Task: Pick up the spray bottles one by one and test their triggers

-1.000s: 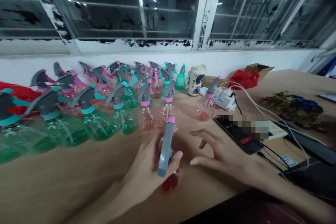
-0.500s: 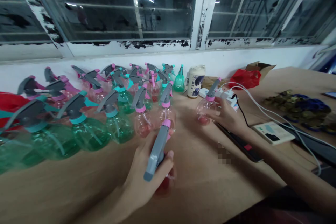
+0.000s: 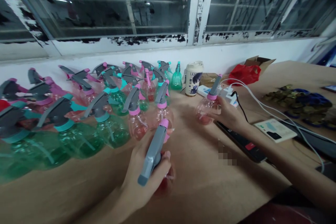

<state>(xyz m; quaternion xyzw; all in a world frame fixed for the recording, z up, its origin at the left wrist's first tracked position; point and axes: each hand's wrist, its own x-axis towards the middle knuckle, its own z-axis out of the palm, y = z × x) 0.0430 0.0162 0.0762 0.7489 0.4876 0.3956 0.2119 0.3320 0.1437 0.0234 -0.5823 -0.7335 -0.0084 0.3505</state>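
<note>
My left hand point(image 3: 145, 169) is closed around a pink spray bottle point(image 3: 154, 155) near the front of the table. Its grey trigger head with a pink nozzle rises above my fingers, and most of the clear body is hidden. Farther off to the right, my right hand point(image 3: 229, 113) grips another pink spray bottle point(image 3: 203, 110) by the right side of its round body. That one stands upright, with a little red liquid at the bottom. To the left are several more spray bottles, green ones point(image 3: 112, 134) with teal collars and pink ones point(image 3: 138, 124) with pink collars.
A paper cup point(image 3: 193, 78) stands by the wall below the window. Right of it are a white power strip point(image 3: 228, 94) with cables, a red plastic bag point(image 3: 243, 74) and a cardboard box point(image 3: 262, 63). A phone point(image 3: 241, 143) and a white box point(image 3: 275, 129) lie near my right forearm.
The view has shifted slightly, so the rows of bottles sit farther left. Both hands keep hold of their spray bottles, with little visible movement.
</note>
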